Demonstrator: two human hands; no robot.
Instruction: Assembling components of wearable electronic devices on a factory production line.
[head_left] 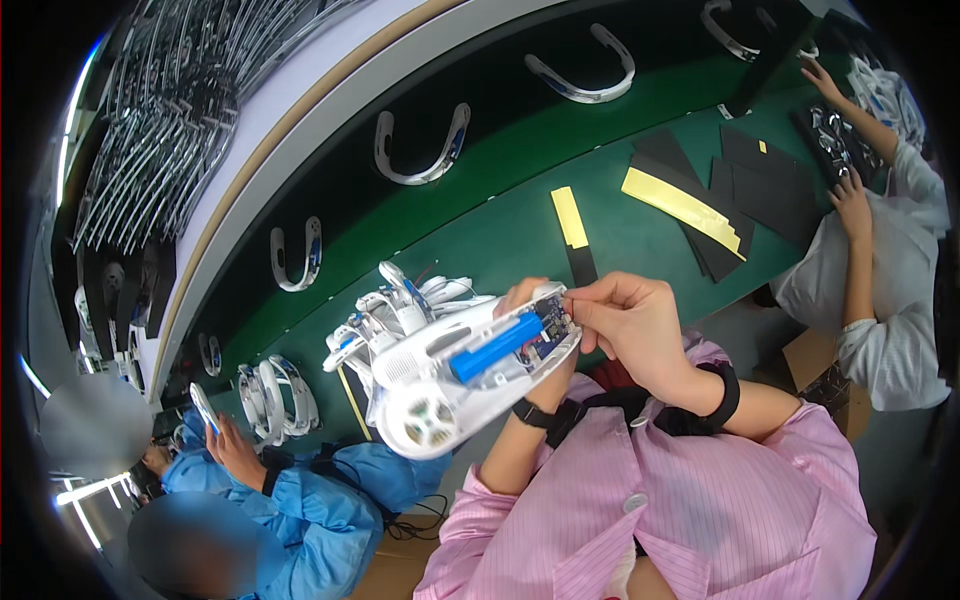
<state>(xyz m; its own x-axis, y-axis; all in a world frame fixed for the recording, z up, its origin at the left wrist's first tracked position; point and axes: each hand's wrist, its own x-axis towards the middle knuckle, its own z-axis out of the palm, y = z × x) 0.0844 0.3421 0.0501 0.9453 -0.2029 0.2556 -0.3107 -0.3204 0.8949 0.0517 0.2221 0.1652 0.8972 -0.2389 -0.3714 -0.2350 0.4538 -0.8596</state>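
Observation:
An opened white neck fan (455,410) is held up in front of me, its inside facing up. In it sit a round fan wheel (430,421), a blue battery (496,347) and a dark circuit board (553,325). My left hand (524,292) is closed around the housing near the board end, its fingertips showing over the far edge and its palm mostly hidden underneath. At that same end, the thumb and index finger of my right hand (638,325) are pinched together by the board's edge. Whatever lies between them is too small to make out.
Behind the held fan, white fan parts with cables (400,310) are piled on the green table (480,245). Black sheets (770,190) and yellow strips (685,208) lie farther right. U-shaped fans (425,165) line the far side. Co-workers sit left in blue (310,520) and right in white (890,310).

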